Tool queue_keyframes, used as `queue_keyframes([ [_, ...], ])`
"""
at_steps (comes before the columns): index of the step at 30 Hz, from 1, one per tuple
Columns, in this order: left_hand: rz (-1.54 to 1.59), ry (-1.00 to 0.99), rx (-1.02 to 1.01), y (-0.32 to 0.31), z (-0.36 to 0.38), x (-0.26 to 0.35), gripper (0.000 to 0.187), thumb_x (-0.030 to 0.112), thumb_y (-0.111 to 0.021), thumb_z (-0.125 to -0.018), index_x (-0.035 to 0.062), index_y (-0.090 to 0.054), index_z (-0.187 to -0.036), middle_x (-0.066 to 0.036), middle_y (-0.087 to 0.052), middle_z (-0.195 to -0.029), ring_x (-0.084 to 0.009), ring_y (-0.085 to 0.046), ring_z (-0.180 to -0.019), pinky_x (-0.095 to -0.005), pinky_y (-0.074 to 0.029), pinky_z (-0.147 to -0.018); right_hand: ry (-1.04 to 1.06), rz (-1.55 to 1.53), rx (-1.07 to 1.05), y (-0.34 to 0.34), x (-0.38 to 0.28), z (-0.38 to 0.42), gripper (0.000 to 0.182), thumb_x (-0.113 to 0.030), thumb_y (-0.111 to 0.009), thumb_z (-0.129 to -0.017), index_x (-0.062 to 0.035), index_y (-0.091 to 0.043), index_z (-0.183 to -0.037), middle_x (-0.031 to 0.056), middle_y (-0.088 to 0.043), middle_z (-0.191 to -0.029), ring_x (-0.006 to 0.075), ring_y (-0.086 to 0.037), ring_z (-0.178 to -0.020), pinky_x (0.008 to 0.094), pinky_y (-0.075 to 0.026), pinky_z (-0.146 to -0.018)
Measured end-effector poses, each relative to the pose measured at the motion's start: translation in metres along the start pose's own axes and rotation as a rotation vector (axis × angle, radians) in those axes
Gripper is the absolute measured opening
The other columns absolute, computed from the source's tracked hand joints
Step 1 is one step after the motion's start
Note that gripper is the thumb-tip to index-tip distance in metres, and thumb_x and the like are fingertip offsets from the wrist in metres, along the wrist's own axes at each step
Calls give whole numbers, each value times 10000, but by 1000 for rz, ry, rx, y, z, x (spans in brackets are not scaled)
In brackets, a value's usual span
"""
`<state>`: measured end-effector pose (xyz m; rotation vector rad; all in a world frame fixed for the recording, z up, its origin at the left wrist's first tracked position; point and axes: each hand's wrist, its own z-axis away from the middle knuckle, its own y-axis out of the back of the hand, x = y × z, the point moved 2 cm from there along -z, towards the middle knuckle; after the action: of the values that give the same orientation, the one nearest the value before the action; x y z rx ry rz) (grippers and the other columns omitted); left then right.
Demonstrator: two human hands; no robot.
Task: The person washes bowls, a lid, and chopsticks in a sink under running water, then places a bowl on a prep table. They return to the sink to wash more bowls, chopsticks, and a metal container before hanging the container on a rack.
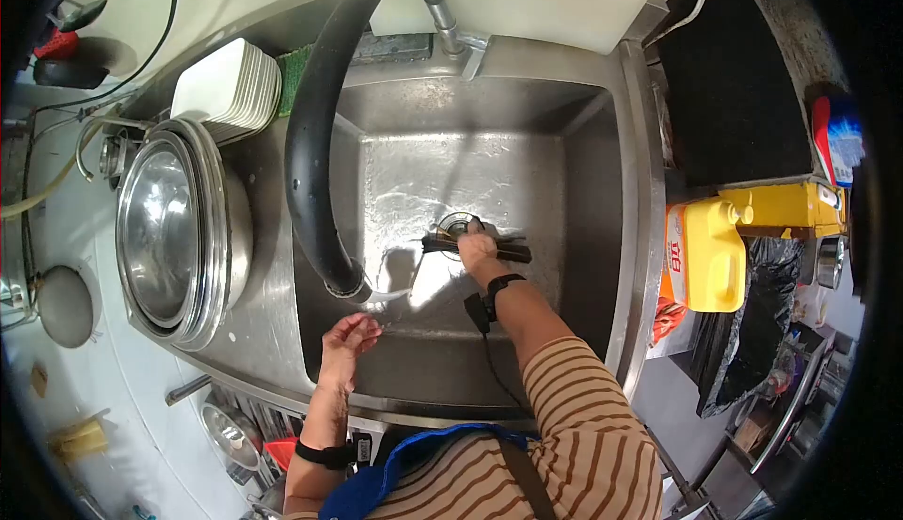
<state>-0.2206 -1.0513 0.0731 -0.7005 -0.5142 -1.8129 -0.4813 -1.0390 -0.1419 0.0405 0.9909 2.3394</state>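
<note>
My right hand point(476, 247) is closed around a bundle of dark, thin sticks point(513, 251), low in the metal sink point(395, 172) over the drain. The bundle lies crosswise, and part of it is hidden by the hand. At the sink's front left, my left hand point(351, 338) has its fingers curled together; whether they hold anything is too small to tell. Just above that hand is the mouth of the thick black faucet hose point(310, 144), with water coming out of it. Wet, shiny patches show on the sink floor.
Stacked metal bowls point(160, 228) and white trays point(212, 83) stand on the left counter. A green scouring pad point(293, 78) lies behind them. Right of the sink are a yellow jug point(715, 257) and a black bag point(752, 332).
</note>
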Motion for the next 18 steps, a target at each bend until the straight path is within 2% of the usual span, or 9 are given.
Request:
queue_keyframes([
  [5, -13, -34, 26, 1, -3, 3, 269, 214, -554, -871, 9, -557, -1045, -82, -617, -940, -168, -599, -870, -271, -469, -766, 100, 19, 63, 26, -7, 56, 279, -201, -559, -779, -86, -635, -1021, 145, -553, -1153, 309, -460, -1138, 484, -418, -892],
  [6, -4, -45, 26, 2, -6, 1, 292, 233, -557, -870, 8, -554, -1057, -82, -615, -947, -165, -594, -887, -271, -463, -779, 161, 11, 155, 20, -10, 64, 271, -202, -573, -749, -86, -628, -987, 149, -626, -955, 309, -529, -1036, 447, -444, -814],
  [9, -26, -167, 115, -5, -25, 7, 398, 310, -561, -864, 3, -527, -1116, -103, -584, -1036, -164, -542, -995, -289, -419, -855, 331, -563, 85, 10, -37, 90, 197, -160, -579, -733, -62, -606, -902, 185, -606, -781, 309, -594, -759, 412, -443, -667],
  [11, 15, -280, 175, -20, -30, 27, 511, 416, -534, -858, 5, -499, -1160, -115, -538, -1133, -168, -482, -1080, -306, -378, -899, 437, -650, 169, 23, -60, 120, 207, -153, -587, -711, -36, -560, -881, 216, -579, -741, 359, -580, -723, 437, -437, -656],
  [13, -18, -282, 185, -26, -40, 43, 583, 487, -501, -853, 9, -480, -1186, -106, -513, -1155, -170, -473, -1062, -312, -370, -893, 481, -544, 324, 40, -77, 153, 248, -139, -583, -685, -49, -547, -913, 195, -593, -732, 393, -575, -737, 464, -439, -658],
  [14, 47, -231, 118, -28, -44, 47, 607, 524, -482, -848, 9, -507, -1167, -74, -550, -1074, -156, -495, -984, -295, -381, -847, 465, -482, 351, 42, -82, 160, 254, -140, -584, -683, -54, -549, -919, 191, -598, -748, 390, -576, -745, 463, -441, -661],
  [15, 149, -189, -15, -34, -38, 55, 514, 472, -500, -861, 16, -568, -1091, -42, -577, -971, -146, -511, -880, -293, -392, -792, 444, -424, 380, 46, -87, 165, 260, -140, -585, -680, -59, -551, -924, 186, -604, -763, 388, -577, -753, 462, -444, -663],
  [17, -10, -343, -123, -41, -60, 39, 364, 366, -542, -868, 23, -612, -968, -18, -583, -878, -137, -524, -803, -303, -409, -720, 384, -400, 377, 54, -94, 172, 272, -149, -595, -679, -68, -564, -937, 182, -612, -794, 377, -583, -781, 455, -452, -676],
  [18, -197, -473, -34, -47, -55, 40, 232, 219, -535, -877, 10, -633, -896, -28, -584, -854, -149, -539, -711, -292, -423, -698, 389, -442, 430, 60, -96, 180, 283, -150, -597, -683, -70, -567, -953, 181, -615, -796, 373, -587, -787, 455, -456, -685],
])
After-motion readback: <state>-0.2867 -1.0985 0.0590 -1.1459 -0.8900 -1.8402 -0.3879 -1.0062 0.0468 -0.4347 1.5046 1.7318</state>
